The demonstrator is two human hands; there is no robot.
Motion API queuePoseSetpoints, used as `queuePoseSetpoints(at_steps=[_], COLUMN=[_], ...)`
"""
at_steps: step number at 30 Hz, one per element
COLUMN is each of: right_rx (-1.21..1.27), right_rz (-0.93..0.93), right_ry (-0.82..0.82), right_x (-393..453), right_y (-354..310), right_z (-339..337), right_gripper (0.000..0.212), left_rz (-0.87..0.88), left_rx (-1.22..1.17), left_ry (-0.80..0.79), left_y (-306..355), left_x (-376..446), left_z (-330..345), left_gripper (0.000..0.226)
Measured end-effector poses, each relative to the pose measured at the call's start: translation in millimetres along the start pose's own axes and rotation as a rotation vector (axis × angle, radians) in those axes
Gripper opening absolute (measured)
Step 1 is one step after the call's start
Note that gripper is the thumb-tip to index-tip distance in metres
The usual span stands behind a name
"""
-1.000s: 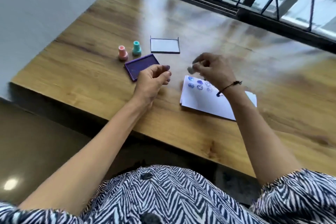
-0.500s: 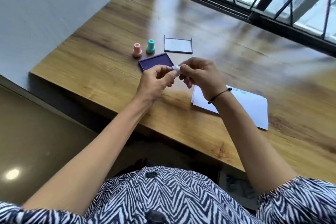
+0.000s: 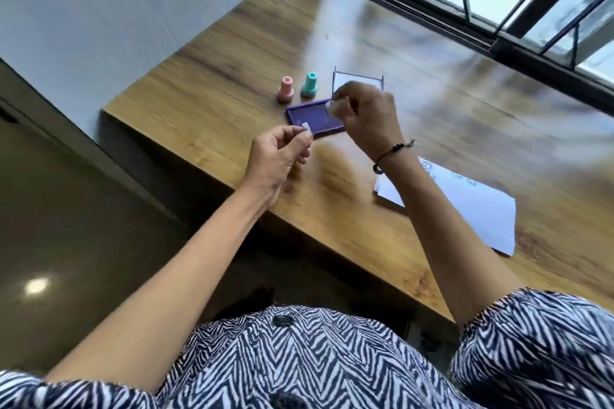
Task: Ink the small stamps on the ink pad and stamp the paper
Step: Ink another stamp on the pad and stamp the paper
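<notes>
fingers of the right hand [image 3: 365, 116] are pinching a white stamp [image 3: 332, 107] over the ink pad [image 3: 310, 116]; the left hand [image 3: 279, 156] is pinching its cap [image 3: 305, 126]; the paper [image 3: 465, 206] is already showing several prints, with 2 stamps [image 3: 297, 88] waiting.

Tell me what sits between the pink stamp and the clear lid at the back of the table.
In the head view, only the teal stamp stands between the pink stamp and the clear lid, upright and touching neither.

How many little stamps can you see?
3. A pink stamp and a teal stamp stand behind the ink pad; a white stamp is in the right hand.
</notes>
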State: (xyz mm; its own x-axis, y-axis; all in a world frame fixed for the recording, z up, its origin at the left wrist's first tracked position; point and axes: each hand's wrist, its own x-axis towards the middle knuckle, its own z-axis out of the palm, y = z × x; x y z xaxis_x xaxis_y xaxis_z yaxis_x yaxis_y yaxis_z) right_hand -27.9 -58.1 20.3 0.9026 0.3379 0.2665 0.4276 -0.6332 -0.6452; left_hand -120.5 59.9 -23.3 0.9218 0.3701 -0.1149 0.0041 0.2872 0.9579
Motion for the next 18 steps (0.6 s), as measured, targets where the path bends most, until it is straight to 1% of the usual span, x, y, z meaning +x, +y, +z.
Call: queuePoseSetpoints(at_steps=[2,3,5,7,9,12,16,18], right_rx=[-0.127,-0.200,-0.352,-0.431,-0.449,-0.449,-0.427,-0.414], right_rz=[-0.091,-0.147,-0.255,-0.273,-0.269,-0.300,-0.265,-0.283], right_ry=[0.014,-0.020,-0.178,-0.293,-0.337,-0.313,-0.363,-0.344], right_x=[8.3,8.9,6.6,15.6,29.8,28.5,30.8,35.9], right_y=[-2.4,-2.1,-0.8,-3.2,-8.7,-7.8,-7.0,-5.8], right_z=[8.5,14.6,26.1,25.5,18.3,18.8,16.8,15.2], right_gripper=[0.014,0.016,0.017,0.017,0.018,0.020,0.016,0.017], left_rz=[0.011,0.019,0.032,0.035,0.037,0.043,0.031,0.028], left_rx=[0.008,0.013,0.028,0.028,0.031,0.046,0.082,0.090], left_ry=[0.013,0.017,0.019,0.033,0.050,0.052,0.057,0.053], left_y=[-3.2,-4.3,-4.0,-3.3,-3.7,-5.0,-4.1,-3.6], left_x=[-2.2,-2.9,-3.8,-3.9,-4.2,-3.7,-4.8,-5.5], left_z=[-0.3,-0.4,-0.5,-0.3,0.3,-0.5,1.0,1.6], left_gripper=[0.011,0.011,0.012,0.014,0.014,0.011,0.010,0.010])
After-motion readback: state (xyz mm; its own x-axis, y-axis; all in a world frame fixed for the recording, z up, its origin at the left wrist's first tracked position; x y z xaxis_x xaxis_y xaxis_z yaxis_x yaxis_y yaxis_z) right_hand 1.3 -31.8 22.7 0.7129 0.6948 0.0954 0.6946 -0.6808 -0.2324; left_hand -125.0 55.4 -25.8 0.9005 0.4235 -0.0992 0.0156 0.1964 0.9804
